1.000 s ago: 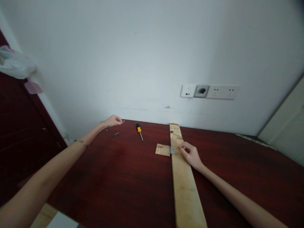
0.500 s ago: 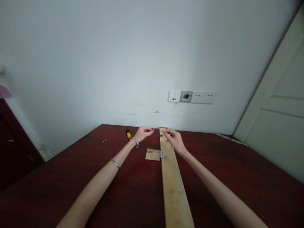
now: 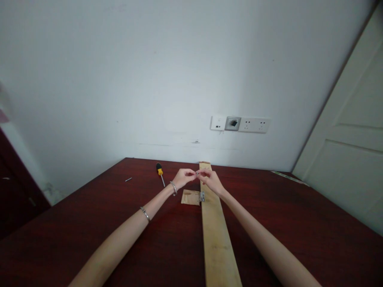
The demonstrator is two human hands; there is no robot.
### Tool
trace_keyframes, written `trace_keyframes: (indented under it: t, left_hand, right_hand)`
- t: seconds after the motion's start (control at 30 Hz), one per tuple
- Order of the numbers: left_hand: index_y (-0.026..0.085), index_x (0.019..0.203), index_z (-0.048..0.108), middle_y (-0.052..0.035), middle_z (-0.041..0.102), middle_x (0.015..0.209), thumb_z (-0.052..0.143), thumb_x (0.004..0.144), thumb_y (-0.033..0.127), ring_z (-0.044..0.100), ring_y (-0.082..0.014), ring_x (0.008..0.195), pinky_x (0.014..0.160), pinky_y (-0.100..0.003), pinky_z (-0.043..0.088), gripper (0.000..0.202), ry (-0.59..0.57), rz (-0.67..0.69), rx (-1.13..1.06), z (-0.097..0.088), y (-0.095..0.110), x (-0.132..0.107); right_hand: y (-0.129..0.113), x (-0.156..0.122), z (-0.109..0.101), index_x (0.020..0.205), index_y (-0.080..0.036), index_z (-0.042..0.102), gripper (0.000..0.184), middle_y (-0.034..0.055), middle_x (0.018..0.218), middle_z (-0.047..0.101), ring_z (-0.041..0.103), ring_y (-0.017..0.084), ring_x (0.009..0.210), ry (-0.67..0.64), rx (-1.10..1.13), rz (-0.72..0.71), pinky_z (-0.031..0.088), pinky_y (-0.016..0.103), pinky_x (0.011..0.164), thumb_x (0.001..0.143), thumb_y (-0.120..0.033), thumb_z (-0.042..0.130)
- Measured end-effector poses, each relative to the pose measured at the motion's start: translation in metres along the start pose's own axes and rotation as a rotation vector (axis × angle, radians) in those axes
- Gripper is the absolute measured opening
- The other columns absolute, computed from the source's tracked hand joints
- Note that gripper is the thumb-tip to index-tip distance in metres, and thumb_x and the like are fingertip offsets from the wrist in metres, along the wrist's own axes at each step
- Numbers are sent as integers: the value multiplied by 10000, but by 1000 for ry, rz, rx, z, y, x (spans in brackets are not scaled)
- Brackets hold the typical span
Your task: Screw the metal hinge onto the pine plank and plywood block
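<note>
A long pale wooden plank (image 3: 216, 235) lies on the dark red table (image 3: 89, 239), running away from me. A small metal hinge (image 3: 202, 196) joins its left edge to a small wooden piece (image 3: 190, 197). Just above the hinge my left hand (image 3: 184, 177) and my right hand (image 3: 209, 179) meet, fingertips pinched together around a tiny screw (image 3: 196, 173). Which hand grips it I cannot tell. Bracelets show on my left wrist and forearm.
A screwdriver with a yellow and black handle (image 3: 160, 172) lies left of the plank's far end. A loose screw (image 3: 128, 179) lies farther left. Wall sockets (image 3: 241, 124) sit above the table, and a white door (image 3: 347, 159) stands at the right.
My left hand came from the table's far left, carrying a screw, to the plank. My right hand lifted off the hinge to meet it. The camera turned right.
</note>
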State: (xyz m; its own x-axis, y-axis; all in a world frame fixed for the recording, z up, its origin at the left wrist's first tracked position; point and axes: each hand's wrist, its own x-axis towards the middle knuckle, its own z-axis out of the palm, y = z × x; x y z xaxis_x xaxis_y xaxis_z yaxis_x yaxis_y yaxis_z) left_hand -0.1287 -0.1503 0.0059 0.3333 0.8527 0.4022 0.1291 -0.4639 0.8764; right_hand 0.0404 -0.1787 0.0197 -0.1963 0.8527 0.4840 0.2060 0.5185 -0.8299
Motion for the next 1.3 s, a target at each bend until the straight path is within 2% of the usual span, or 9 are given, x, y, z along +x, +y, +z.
trace_keyframes:
  t: [0.17,0.37,0.53,0.6,0.7,0.9,1.03,1.3]
  left_hand:
    - [103,774,668,-16,621,617,668,689,324,546,-103,544,553,-215,417,236,-53,-24,-16,5,-6,-2]
    - [106,868,630,-43,632,760,682,688,385,566,-112,643,615,-235,448,336,-118,-55,3,4,-13,-1]
    - [124,895,650,-39,600,799,813,519,369,546,-135,730,666,-250,438,478,-250,-97,99,-4,-12,-6]
    - [132,907,660,-45,585,824,834,476,392,531,-155,766,691,-265,430,532,-340,-122,204,-7,-12,-10]
    - [153,1002,632,-62,550,919,804,509,490,506,-206,889,786,-303,423,621,-479,-133,479,-8,-13,-15]
    - [200,1126,537,-79,450,1076,765,493,616,402,-277,1064,929,-377,366,791,-592,-116,820,-6,-11,-20]
    - [205,1148,496,-79,412,1115,754,461,653,385,-285,1086,938,-383,355,860,-636,-129,884,-3,-9,-21]
    - [207,1096,490,-64,417,1082,741,502,647,400,-267,1062,906,-354,357,780,-621,-111,897,0,-9,-24]
  right_hand:
    - [5,-1,-3,808,-181,712,207,38,749,682,573,146,633,-17,23,14,455,239,491,712,-348,636]
    - [10,-2,-4,745,-176,717,233,34,723,690,565,138,596,-30,49,60,439,235,467,680,-396,671]
    - [20,-2,-8,717,-169,715,235,36,701,693,580,141,598,-37,52,105,447,232,467,656,-393,680]
    - [25,-2,-10,702,-164,715,233,41,696,696,588,144,603,-38,48,127,443,227,462,638,-387,688]
    - [33,-3,-12,679,-158,714,229,44,690,699,593,144,600,-30,45,156,435,222,463,608,-375,705]
    - [49,-11,-10,686,-155,708,255,49,752,713,605,152,633,36,61,192,436,233,503,618,-400,696]
    - [58,-15,-10,728,-144,699,307,44,710,697,577,140,573,85,68,211,424,240,489,628,-434,688]
    - [59,-18,-7,720,-139,687,304,47,714,685,560,138,574,80,51,175,413,242,499,646,-434,679]
